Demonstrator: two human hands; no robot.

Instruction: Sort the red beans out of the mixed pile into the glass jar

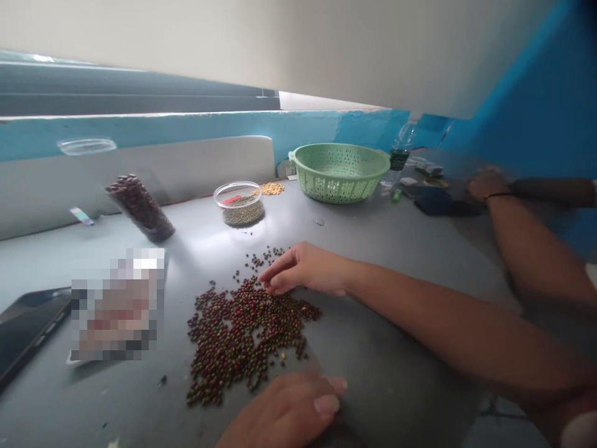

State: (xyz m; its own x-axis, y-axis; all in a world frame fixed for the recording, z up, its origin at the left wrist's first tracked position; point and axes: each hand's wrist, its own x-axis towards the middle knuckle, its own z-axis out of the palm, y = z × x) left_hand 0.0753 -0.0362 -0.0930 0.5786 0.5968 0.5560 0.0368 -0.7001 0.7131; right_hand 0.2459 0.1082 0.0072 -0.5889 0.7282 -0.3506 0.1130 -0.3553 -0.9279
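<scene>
Dark red and green beans (247, 330) lie loosely spread on the grey table. My right hand (298, 270) reaches over the far right part of them, thumb and index finger brought together at the beans; anything between the tips is too small to make out. At the near edge of the spread, my left hand (289, 410) rests low with fingers bent and close together, its palm hidden. Behind the beans are a round clear tub (242, 211) of small green beans with something red inside, and a little heap of yellow kernels (273, 188). A tall clear jar (142, 208) holds dark red beans.
A green basket (342, 180) stands by the wall, with a plastic bottle (398, 155) beside it. At the left lie a dark phone-like device (32, 323) and a pixelated item (121, 305). Another person's arms (522, 230) rest on the table at the right.
</scene>
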